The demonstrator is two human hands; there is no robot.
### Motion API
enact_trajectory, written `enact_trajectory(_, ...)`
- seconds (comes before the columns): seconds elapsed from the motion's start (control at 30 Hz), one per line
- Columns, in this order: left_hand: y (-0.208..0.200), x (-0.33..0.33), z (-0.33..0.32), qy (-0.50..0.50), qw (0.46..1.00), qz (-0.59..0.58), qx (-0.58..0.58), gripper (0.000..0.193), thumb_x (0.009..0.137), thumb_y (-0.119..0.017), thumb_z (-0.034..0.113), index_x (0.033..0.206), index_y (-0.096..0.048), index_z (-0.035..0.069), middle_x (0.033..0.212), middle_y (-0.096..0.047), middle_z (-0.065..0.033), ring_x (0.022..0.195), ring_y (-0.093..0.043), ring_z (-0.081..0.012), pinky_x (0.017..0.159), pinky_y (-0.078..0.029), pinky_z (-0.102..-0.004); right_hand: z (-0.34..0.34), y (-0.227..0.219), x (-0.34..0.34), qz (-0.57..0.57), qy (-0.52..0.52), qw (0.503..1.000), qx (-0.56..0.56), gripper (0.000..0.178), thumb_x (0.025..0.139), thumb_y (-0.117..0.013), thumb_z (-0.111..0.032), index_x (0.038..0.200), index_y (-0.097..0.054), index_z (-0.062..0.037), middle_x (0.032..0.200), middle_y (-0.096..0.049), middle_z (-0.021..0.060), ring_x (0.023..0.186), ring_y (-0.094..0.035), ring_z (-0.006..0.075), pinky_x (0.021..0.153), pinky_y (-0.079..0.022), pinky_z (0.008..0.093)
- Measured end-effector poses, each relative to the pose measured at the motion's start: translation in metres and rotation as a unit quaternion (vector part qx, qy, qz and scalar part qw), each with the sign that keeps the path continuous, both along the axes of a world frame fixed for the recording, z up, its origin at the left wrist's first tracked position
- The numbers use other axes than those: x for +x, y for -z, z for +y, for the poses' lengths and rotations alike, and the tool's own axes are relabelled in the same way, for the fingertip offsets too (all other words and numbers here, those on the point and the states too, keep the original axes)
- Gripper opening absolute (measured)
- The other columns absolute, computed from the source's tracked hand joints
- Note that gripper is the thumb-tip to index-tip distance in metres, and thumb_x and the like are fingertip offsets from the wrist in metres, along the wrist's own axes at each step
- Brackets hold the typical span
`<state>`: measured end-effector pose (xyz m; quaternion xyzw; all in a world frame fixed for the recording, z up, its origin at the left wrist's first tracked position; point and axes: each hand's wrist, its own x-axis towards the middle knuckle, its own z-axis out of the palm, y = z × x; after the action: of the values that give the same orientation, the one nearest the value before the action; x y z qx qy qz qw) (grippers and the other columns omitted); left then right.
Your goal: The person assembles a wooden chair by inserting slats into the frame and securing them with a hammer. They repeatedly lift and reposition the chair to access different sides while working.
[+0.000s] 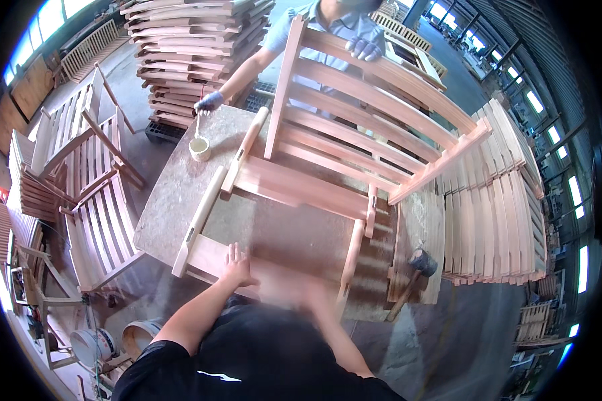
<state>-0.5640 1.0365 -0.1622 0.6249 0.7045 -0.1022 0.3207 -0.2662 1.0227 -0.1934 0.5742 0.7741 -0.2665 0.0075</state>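
Note:
My left hand (235, 269) lies with its fingers spread on a wide pale wooden board (209, 252) at the near edge of the worktable. This board joins a rounded leg (204, 214) on the left and another leg (352, 257) on the right. Over the right part of the same board, my right hand (306, 294) is smeared by motion, so its fingers cannot be made out. Just beyond lies a second board (294, 190) between two short legs. Across the table, a co-worker's gloved hand (364, 48) steadies a tilted slatted wooden frame (368, 100).
The co-worker's other gloved hand (209, 102) holds a brush in a small cup (199, 148). A dark-headed mallet (421, 262) rests at the worktable's (174, 194) right. Stacked slatted parts (495, 207) stand right, piled wooden pieces (187, 60) behind, assembled frames (100, 220) and buckets (93, 346) left.

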Motion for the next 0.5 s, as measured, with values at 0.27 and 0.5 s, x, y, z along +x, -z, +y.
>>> enact_trajectory(0.27, 0.026, -0.010, -0.014, 0.004, 0.998, -0.044, 0.052, 0.141, 0.057, -0.093, 0.052, 0.163, -0.009, 0.011, 0.165, 0.001, -0.0309, 0.154, 0.005, -0.0459, 0.124, -0.008, -0.0565, 0.017, -0.001, -0.031, -0.146, -0.112, 0.976, -0.115, 0.027, 0.077, -0.068, -0.032, 0.086, -0.077, -0.0078, 0.095, -0.073, 0.0182, 0.093, -0.071, 0.0338, 0.086, -0.056, 0.0466)
enact_trajectory(0.5, 0.023, -0.006, -0.008, 0.001, 0.998, -0.037, 0.049, 0.142, 0.056, -0.095, 0.049, 0.163, -0.007, 0.013, 0.165, 0.002, -0.0310, 0.154, 0.006, -0.0453, 0.124, -0.007, -0.0562, 0.012, 0.006, -0.020, -0.121, -0.126, 0.979, -0.101, 0.034, 0.086, -0.063, -0.033, 0.092, -0.076, -0.0021, 0.097, -0.073, 0.0213, 0.094, -0.070, 0.0365, 0.088, -0.055, 0.0483)
